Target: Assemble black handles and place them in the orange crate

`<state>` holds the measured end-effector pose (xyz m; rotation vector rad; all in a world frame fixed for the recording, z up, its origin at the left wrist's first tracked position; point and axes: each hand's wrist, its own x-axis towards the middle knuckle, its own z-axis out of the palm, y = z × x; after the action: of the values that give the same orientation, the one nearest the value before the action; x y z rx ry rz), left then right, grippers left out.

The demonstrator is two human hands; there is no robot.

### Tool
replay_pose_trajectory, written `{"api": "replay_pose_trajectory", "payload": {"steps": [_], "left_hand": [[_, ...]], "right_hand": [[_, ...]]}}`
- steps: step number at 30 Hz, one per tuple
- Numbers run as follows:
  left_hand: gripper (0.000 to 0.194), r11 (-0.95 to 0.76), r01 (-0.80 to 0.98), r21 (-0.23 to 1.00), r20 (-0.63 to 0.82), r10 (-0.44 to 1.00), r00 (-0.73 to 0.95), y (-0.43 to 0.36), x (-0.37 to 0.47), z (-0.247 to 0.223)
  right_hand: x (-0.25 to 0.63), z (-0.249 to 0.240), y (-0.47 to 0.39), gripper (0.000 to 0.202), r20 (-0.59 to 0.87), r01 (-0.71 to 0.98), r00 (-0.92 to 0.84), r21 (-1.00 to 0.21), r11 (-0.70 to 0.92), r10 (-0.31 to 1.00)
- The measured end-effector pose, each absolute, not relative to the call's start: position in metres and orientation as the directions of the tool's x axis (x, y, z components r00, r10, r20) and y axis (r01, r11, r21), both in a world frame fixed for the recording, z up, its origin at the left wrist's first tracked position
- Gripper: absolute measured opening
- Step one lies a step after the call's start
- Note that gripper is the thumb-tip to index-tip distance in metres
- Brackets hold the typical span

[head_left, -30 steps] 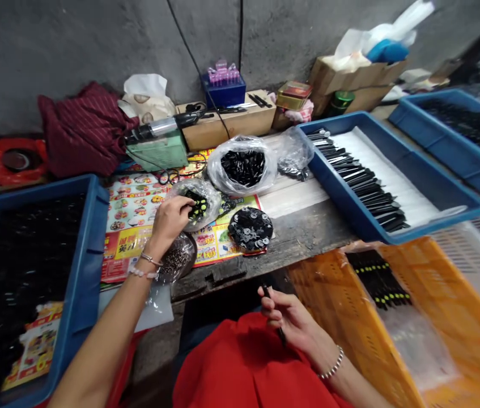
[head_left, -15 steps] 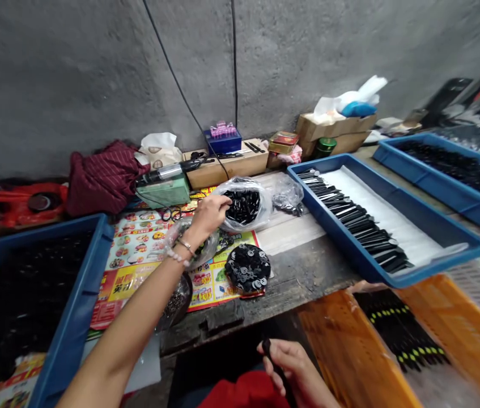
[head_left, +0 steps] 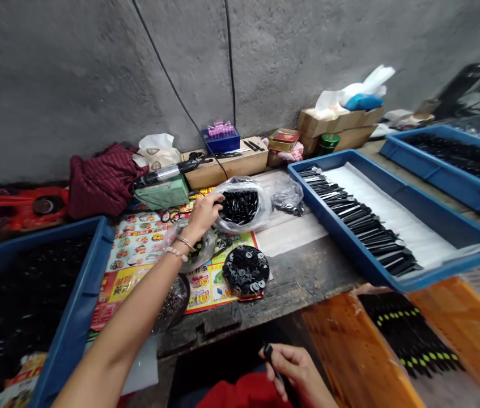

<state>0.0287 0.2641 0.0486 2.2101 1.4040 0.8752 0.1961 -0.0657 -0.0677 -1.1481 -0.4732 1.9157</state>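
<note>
At the left rim of a clear plastic bag (head_left: 265, 209) full of small shiny black parts (head_left: 241, 207) is my left hand (head_left: 204, 216). Its fingers are bent together, and whatever lies between them is hidden. Low in front of my body, my right hand (head_left: 294, 368) is closed around a slim black piece (head_left: 268, 352), whose end sticks up past the thumb. Under my left wrist stands another clear bag (head_left: 205, 249). Nearer to me, a round pile of flat black pieces with pale markings (head_left: 246, 270) rests on the printed paper (head_left: 209, 283).
A blue tray (head_left: 393, 280) at the right holds a row of black pieces on white lining. Blue bins (head_left: 103, 238) stand at the left and far right (head_left: 444, 181). An orange crate (head_left: 350, 340) sits below the table edge. A screwdriver-like tool (head_left: 167, 173) lies on a green box (head_left: 163, 192).
My left hand has drawn slightly left, off the black parts to the bag's rim. My right hand still holds the black piece, its end now turned a little. The view has shifted slightly.
</note>
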Motion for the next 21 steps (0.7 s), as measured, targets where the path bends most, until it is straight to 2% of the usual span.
{"api": "replay_pose_trajectory", "payload": {"steps": [3,6,9,10,12,14,17,21], "left_hand": [[0.026,-0.375,0.554,0.744,0.303,0.927,0.220,0.255,0.024,0.057],[0.031,-0.302,0.413,0.859,0.219,0.947,0.236,0.221,0.018,0.059],[0.030,-0.134,0.263,0.955,0.038,0.940,0.340,0.161,0.011,0.050],[0.029,0.030,0.161,0.986,-0.089,0.922,0.376,0.138,0.010,0.045],[0.030,0.304,0.054,0.951,-0.295,0.844,0.448,0.093,0.007,0.035],[0.029,0.431,0.014,0.902,-0.387,0.794,0.470,0.055,0.005,0.025],[0.030,0.497,0.014,0.868,-0.437,0.749,0.498,0.020,0.001,0.014],[0.043,0.493,0.076,0.867,-0.417,0.633,0.652,0.007,-0.007,0.010]], "right_hand": [[0.196,-0.064,-0.064,0.054,-0.542,-0.466,-0.225,-0.671,-0.578,0.810],[0.194,-0.054,-0.062,0.053,-0.537,-0.450,-0.209,-0.689,-0.569,0.817],[0.189,-0.040,-0.058,0.049,-0.505,-0.416,-0.198,-0.733,-0.538,0.840],[0.187,-0.035,-0.057,0.047,-0.488,-0.405,-0.200,-0.748,-0.525,0.850],[0.182,-0.026,-0.055,0.045,-0.460,-0.392,-0.213,-0.768,-0.506,0.862],[0.177,-0.019,-0.053,0.044,-0.443,-0.388,-0.225,-0.776,-0.497,0.868],[0.171,-0.014,-0.054,0.042,-0.415,-0.388,-0.238,-0.789,-0.477,0.878],[0.168,-0.013,-0.059,0.038,-0.401,-0.400,-0.254,-0.785,-0.473,0.880]]}}
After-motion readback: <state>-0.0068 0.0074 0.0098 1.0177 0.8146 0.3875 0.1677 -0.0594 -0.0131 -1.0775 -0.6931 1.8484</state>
